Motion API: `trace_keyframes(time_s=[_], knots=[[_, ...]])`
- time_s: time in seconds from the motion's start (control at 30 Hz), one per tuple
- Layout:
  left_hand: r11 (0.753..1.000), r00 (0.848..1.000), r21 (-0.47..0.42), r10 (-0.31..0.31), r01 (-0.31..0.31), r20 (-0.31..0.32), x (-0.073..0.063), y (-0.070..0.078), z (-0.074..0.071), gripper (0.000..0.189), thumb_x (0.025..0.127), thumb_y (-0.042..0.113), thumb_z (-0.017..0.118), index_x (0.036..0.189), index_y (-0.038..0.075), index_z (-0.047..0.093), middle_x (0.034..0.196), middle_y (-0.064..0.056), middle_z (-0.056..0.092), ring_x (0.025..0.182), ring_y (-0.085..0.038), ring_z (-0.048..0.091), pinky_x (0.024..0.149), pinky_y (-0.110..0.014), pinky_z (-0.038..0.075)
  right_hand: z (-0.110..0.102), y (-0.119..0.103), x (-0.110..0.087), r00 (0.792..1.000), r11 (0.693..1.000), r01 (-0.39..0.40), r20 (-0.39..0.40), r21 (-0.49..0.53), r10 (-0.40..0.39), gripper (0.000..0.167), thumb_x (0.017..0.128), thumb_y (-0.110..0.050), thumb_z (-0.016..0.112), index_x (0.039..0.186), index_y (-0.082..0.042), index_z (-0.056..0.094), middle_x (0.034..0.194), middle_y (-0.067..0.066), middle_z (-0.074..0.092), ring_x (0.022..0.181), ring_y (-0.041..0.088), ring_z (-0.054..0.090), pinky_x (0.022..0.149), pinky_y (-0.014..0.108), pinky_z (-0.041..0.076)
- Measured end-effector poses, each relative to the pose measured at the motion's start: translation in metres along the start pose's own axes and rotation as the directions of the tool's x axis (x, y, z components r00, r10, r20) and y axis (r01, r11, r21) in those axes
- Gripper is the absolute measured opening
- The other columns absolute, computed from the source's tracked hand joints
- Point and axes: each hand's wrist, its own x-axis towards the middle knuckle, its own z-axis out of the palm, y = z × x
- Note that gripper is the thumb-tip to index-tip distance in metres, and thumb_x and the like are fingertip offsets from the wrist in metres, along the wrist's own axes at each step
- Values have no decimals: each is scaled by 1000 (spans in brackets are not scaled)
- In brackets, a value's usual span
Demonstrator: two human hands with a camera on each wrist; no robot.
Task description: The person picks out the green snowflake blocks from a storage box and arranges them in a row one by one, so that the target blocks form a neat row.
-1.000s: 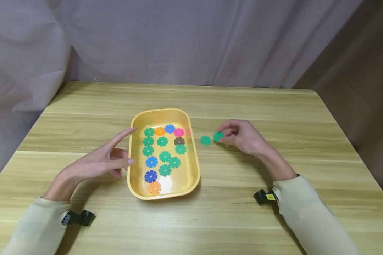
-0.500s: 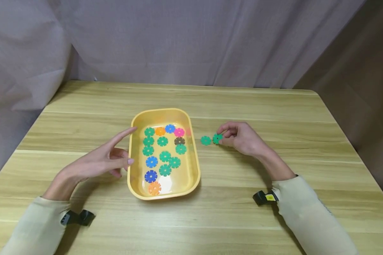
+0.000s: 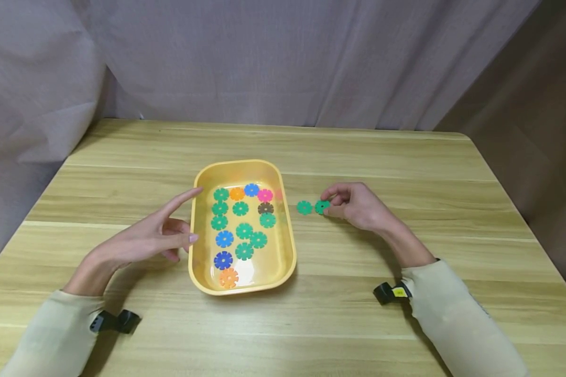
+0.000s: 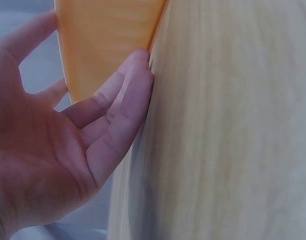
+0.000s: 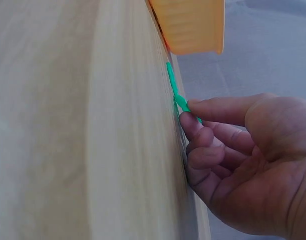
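Observation:
In the head view my right hand (image 3: 358,206) pinches a green notched plastic disc (image 3: 322,207) between thumb and fingers. A second green notched disc (image 3: 304,208) lies just left of it, edge to edge; whether the two touch I cannot tell. The right wrist view shows the green plastic (image 5: 181,101) edge-on, held low near the tabletop. My left hand (image 3: 143,238) is at the left side of a yellow tray (image 3: 290,246), with the index finger and thumb touching its rim. In the left wrist view the remaining fingers bend loosely beside the tray wall (image 4: 105,40).
Several notched discs lie inside the tray: mostly green, with blue ones (image 3: 224,260), orange ones (image 3: 228,278), a pink one (image 3: 265,196) and a brown one (image 3: 265,208). The wooden table (image 3: 339,324) ends at a grey curtain (image 3: 264,63) behind.
My right hand has moved slightly towards me, lowering the pinched green disc level with the other green disc. The left hand and tray have stayed in place.

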Motion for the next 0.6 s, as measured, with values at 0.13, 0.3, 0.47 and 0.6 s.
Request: trace_keyframes(time_s=[0.13, 0.3, 0.47, 0.6], knots=[[1000, 1000, -1, 5, -5, 3, 0, 0, 0, 96, 100, 28, 74, 168, 45, 9, 109, -19, 70, 98, -31, 71, 78, -47, 63, -1, 0, -1, 1000, 1000, -6, 6, 4, 6, 27, 94, -9, 78, 119, -3, 72, 94, 8, 67, 81, 19, 56, 63, 24, 43], [1000, 1000, 3, 5, -5, 2, 0, 0, 0, 96, 100, 29, 74, 168, 45, 8, 110, -19, 70, 96, -31, 71, 78, -46, 63, -2, -1, -2, 999, 999, -26, 23, 20, 26, 29, 93, -11, 79, 120, -3, 72, 94, 8, 65, 77, 17, 55, 58, 23, 41], [1000, 1000, 13, 1, -1, -4, 0, -1, 0, 96, 100, 29, 74, 168, 45, 9, 111, -19, 68, 97, -30, 70, 78, -46, 63, -3, -1, -2, 999, 998, -33, 44, 45, 31, 31, 93, -10, 79, 122, -3, 71, 93, 8, 65, 68, 13, 53, 53, 22, 42], [1000, 1000, 6, 5, -5, -5, 0, -1, 0, 96, 100, 28, 74, 169, 43, 10, 109, -18, 66, 99, -30, 69, 78, -45, 64, -3, 0, -2, 998, 998, -31, 55, 57, 27, 31, 93, -9, 79, 123, -3, 69, 90, 7, 65, 65, 12, 51, 52, 23, 42]])
